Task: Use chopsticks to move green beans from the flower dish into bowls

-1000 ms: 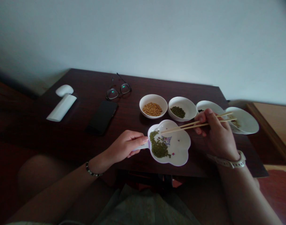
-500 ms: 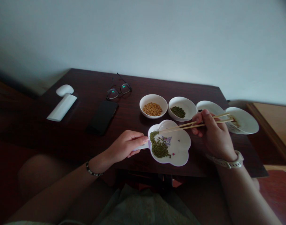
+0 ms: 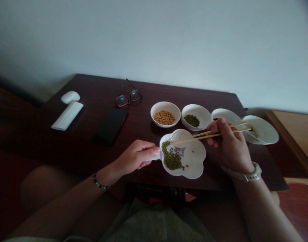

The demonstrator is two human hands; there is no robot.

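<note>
My left hand [image 3: 137,155] grips the short handle of a white flower-shaped dish [image 3: 194,159] with a purple edge. Green beans [image 3: 172,159] lie heaped on the dish's left side, beside a printed cartoon figure. Wooden chopsticks [image 3: 204,135] are held in my right hand [image 3: 229,144], their tips over the dish at the upper edge of the beans. Whether a bean sits between the tips is too small to tell. Behind the dish are a bowl of yellow beans [image 3: 164,117] and a bowl holding some green beans [image 3: 191,120].
Two more white bowls stand at the right, one [image 3: 226,115] partly behind my right hand, the other [image 3: 266,131] with brownish contents. Eyeglasses [image 3: 128,99], a dark phone [image 3: 112,126] and a white object [image 3: 68,116] lie on the left of the dark table [image 3: 100,89].
</note>
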